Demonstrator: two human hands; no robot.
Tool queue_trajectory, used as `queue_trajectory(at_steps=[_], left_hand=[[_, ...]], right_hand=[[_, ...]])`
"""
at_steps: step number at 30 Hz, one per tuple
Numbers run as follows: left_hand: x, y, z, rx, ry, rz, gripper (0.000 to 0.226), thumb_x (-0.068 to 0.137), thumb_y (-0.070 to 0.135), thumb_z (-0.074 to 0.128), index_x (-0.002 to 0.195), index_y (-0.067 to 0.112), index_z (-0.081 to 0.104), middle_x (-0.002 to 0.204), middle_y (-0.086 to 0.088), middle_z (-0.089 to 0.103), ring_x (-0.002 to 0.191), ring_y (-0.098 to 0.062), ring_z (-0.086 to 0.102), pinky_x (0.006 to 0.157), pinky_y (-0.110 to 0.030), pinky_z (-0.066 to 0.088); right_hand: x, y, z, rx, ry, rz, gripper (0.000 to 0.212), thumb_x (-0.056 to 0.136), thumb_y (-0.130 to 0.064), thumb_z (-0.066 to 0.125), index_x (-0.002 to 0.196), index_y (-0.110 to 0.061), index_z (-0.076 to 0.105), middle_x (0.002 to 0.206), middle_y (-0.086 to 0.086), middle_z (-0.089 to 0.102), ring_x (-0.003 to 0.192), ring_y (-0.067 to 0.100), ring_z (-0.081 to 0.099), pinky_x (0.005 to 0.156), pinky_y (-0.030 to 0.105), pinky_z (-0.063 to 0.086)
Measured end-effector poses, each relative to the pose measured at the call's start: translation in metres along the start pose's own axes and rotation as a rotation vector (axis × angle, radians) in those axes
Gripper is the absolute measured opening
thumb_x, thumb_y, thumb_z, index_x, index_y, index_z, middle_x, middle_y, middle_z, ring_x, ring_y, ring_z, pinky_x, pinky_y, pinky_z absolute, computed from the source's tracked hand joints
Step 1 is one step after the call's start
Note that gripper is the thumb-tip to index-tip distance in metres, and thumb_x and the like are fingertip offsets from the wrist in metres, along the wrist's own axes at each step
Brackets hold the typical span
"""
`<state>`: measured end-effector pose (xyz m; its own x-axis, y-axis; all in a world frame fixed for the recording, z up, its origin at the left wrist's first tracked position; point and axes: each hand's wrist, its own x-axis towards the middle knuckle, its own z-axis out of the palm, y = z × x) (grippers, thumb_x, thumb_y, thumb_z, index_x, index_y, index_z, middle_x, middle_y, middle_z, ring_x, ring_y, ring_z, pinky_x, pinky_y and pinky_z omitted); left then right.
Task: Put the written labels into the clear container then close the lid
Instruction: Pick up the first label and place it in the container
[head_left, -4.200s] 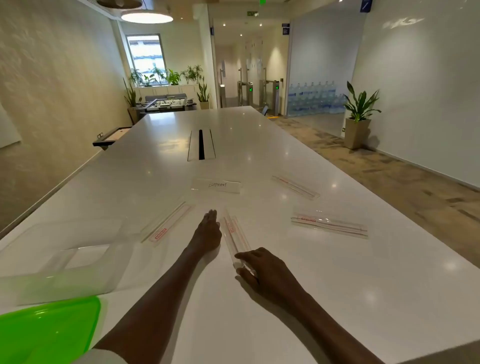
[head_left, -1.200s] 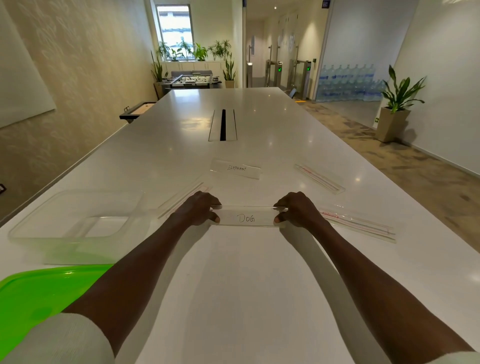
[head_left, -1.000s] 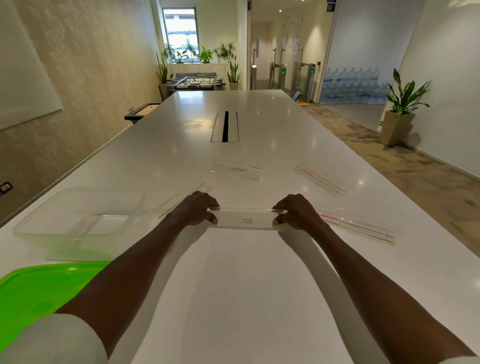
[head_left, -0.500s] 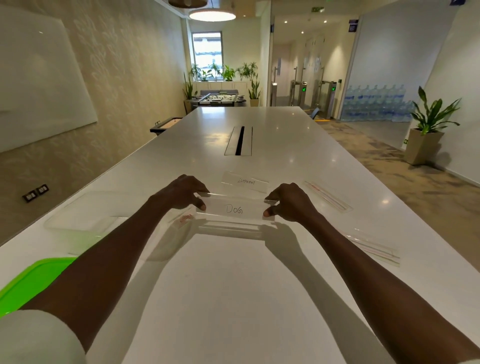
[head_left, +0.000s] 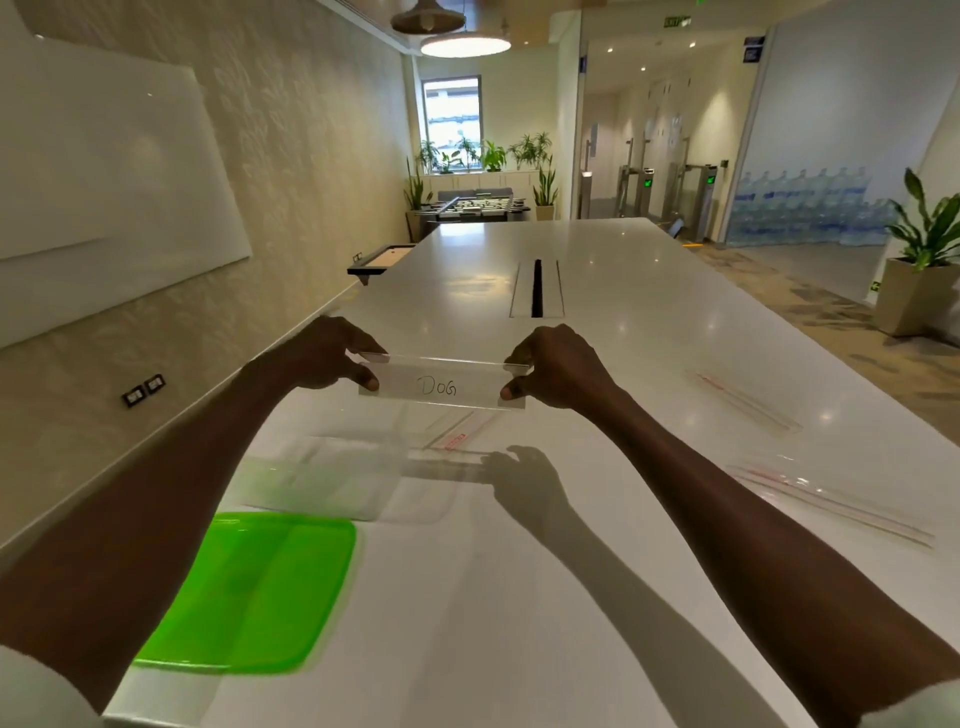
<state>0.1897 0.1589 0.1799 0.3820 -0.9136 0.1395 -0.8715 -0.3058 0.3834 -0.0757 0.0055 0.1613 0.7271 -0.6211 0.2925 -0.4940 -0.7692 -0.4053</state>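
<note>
A clear label holder reading "DOG" (head_left: 441, 385) is held up in the air above the white table. My left hand (head_left: 332, 358) pinches its left end and my right hand (head_left: 558, 366) pinches its right end. Below and to the left stands the clear container (head_left: 332, 480), open, its walls blurred. The green lid (head_left: 249, 587) lies flat on the table in front of the container. The "ELEPHANT" label is hidden behind the held one.
Clear unlabelled holders with red markings lie on the table (head_left: 571, 597): one just beyond the container (head_left: 454, 434), two on the right (head_left: 748, 400) (head_left: 831, 506). A cable slot (head_left: 536, 288) runs down the table's middle. The table's left edge runs close to the wall.
Both hands have lifted the "DOG" label off the table and carried it up and to the left, toward the container. The view has swung left, bringing the green lid fully into sight.
</note>
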Motion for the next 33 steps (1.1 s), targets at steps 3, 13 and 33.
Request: queue_trajectory(at_steps=[3, 13, 33], left_hand=[[-0.007, -0.038, -0.019, -0.012, 0.009, -0.007, 0.051, 0.061, 0.008, 0.087, 0.11, 0.01, 0.072, 0.115, -0.006, 0.071, 0.103, -0.012, 0.061, 0.09, -0.019, 0.037], [-0.018, -0.144, -0.045, 0.093, -0.018, 0.003, 0.05, 0.06, 0.024, 0.089, 0.108, 0.025, 0.074, 0.115, -0.001, 0.072, 0.09, -0.004, 0.056, 0.079, -0.019, 0.038], [-0.016, -0.184, -0.031, 0.36, -0.321, 0.003, 0.044, 0.061, 0.038, 0.086, 0.103, 0.033, 0.074, 0.11, 0.009, 0.072, 0.095, -0.01, 0.059, 0.083, -0.025, 0.045]], right_hand=[[0.013, -0.036, 0.021, 0.002, 0.002, -0.006, 0.049, 0.064, -0.032, 0.088, 0.108, -0.017, 0.075, 0.105, 0.006, 0.075, 0.095, 0.025, 0.067, 0.081, 0.039, 0.057], [0.045, -0.115, 0.079, -0.036, -0.044, -0.011, 0.053, 0.067, -0.029, 0.086, 0.116, -0.015, 0.071, 0.113, 0.007, 0.072, 0.101, 0.025, 0.066, 0.086, 0.039, 0.056], [0.055, -0.158, 0.141, -0.227, -0.251, -0.037, 0.045, 0.063, -0.028, 0.089, 0.102, -0.012, 0.073, 0.102, 0.008, 0.068, 0.095, 0.023, 0.059, 0.068, 0.029, 0.045]])
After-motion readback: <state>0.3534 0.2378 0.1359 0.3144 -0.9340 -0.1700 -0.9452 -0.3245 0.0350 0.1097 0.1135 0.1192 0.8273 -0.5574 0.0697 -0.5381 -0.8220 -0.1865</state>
